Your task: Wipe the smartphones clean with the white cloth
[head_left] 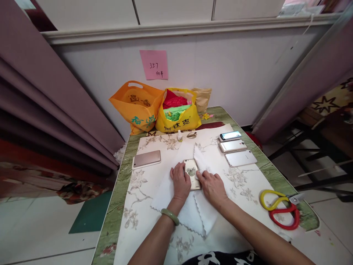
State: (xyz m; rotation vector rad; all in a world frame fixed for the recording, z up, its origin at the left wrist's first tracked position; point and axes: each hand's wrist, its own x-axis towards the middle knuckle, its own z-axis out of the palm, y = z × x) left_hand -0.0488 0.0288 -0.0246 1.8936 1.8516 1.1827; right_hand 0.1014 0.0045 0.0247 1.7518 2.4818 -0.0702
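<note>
A pale gold phone [190, 162] lies back up on a white cloth [162, 195] with zigzag edges; a round grey-green cartoon sticker is on its back. My left hand [180, 182] is closed against the phone's left edge, and a green bangle [170, 216] circles that wrist. At the phone's right edge, my right hand [213, 187] has its fingers drawn together, with white cloth at the fingertips. A raised fold of the cloth runs just beyond them. The fingertips partly hide what they press.
Several other phones lie about: a rose-gold one [146, 159] at left, a white one [241, 158] among those at right. Yellow-and-red scissors [284, 209] rest near the right edge. A small bottle [179, 137], an orange bag [138, 106] and a stuffed yellow bag [179, 123] stand behind.
</note>
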